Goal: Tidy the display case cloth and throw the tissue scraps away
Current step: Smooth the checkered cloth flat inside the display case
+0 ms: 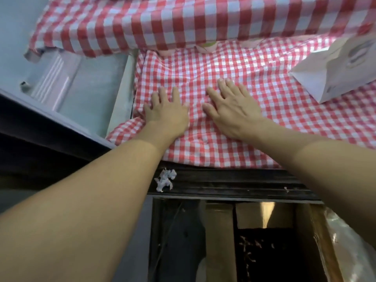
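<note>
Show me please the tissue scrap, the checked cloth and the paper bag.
tissue scrap (165,179): head view, its crumpled middle.
checked cloth (274,110): head view, bare part right of hands.
paper bag (333,74): head view, its white side.

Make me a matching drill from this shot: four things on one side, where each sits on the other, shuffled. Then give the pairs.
Things:
1. left hand
2. right hand
3. tissue scrap
4. white paper bag

Places:
A. on the dark ledge just below the checked cloth's near edge
B. flat on the cloth, near its bunched left edge
C. lying on the cloth at the far right
D. flat on the cloth, near the middle

Pairs: 1-B, 2-D, 3-A, 4-C
</note>
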Demonstrator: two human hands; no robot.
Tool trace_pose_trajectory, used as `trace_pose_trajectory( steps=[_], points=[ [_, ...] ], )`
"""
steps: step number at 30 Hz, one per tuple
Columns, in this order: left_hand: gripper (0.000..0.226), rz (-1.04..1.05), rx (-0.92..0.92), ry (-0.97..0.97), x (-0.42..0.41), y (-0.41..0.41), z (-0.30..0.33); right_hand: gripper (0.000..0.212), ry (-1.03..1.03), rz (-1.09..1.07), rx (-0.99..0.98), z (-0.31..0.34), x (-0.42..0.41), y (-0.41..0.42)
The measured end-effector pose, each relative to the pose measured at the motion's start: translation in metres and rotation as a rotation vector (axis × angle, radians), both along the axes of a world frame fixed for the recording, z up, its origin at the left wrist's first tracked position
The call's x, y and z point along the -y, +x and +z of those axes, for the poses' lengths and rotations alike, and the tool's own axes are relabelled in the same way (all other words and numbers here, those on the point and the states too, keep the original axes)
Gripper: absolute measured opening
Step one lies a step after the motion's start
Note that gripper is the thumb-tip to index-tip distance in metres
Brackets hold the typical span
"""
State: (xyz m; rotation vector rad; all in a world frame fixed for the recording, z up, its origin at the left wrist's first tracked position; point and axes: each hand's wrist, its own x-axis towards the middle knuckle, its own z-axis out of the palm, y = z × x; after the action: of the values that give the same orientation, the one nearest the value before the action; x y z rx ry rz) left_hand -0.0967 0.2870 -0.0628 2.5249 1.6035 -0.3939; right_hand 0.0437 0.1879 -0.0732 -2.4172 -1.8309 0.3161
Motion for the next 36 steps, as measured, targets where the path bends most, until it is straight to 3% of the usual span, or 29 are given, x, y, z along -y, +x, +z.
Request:
trace_pose_trajectory(
  steps=[17, 23, 28, 36],
  points=[
    [0.066, 0.078, -0.050, 0.048, -0.017, 0.023, 0.004, 0.073, -0.030, 0.005, -0.041, -0.012, -0.015, 0.000],
    [0.068, 0.033, -0.085, 0.017, 0.006, 0.005, 0.020, 0.070, -0.055, 0.029, -0.106, 0.007, 0.020, -0.009],
    [0.059, -0.110, -0.063, 0.112, 0.038, -0.018, 0.054, 0.064, -0.023, 0.027, -0.138, 0.032, 0.054, -0.024],
    [0.041, -0.183, -0.307, -0.082, 0.068, -0.050, 0.087, 0.053, -0.155, 0.095, -0.200, 0.071, 0.086, -0.057]
  ],
)
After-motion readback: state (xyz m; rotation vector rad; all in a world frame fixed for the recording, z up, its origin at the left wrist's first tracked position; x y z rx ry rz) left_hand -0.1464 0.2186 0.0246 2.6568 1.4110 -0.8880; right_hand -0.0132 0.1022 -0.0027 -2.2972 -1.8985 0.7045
